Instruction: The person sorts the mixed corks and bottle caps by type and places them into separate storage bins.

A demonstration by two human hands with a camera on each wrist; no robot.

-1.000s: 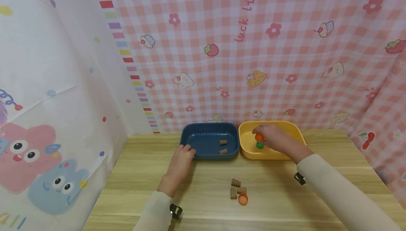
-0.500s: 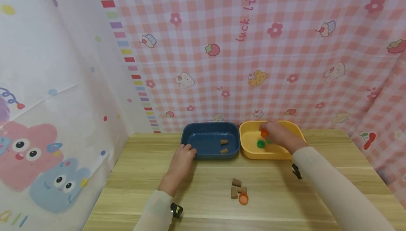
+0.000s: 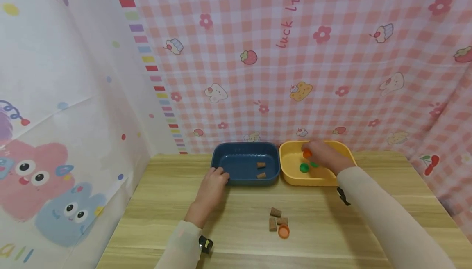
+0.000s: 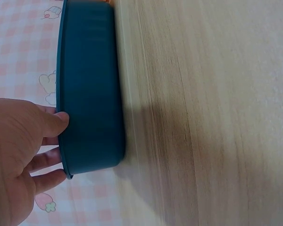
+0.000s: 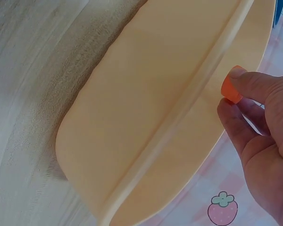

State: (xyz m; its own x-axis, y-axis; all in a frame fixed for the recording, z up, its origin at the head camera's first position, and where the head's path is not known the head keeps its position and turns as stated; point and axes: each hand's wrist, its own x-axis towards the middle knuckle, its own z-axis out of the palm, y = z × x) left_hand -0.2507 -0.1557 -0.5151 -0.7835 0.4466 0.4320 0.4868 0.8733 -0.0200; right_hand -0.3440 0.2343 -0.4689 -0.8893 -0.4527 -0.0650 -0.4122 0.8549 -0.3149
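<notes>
My left hand (image 3: 212,189) holds the near left corner of a dark blue tray (image 3: 236,166); in the left wrist view the thumb lies on the outer wall, the other fingers over the rim. Two corks (image 3: 261,165) lie inside at its right. My right hand (image 3: 326,157) reaches into the yellow tray (image 3: 291,152) beside it. Between thumb and fingers it pinches an orange bottle cap (image 5: 232,87), held just past the near rim in the right wrist view. Below it, one green bottle cap (image 3: 304,167) lies in the yellow tray, and another green piece (image 3: 314,164) is partly hidden by the hand.
On the wooden table (image 3: 236,236) in front of the trays lie several loose corks (image 3: 275,212) and an upturned orange bottle cap (image 3: 283,231). A pink checked cloth (image 3: 258,80) hangs right behind the trays. A white printed cloth (image 3: 73,96) hangs at the left.
My right hand has shifted right and back within the yellow tray, still with the orange bottle cap, uncovering more of the green caps. My left hand stays on the blue tray.
</notes>
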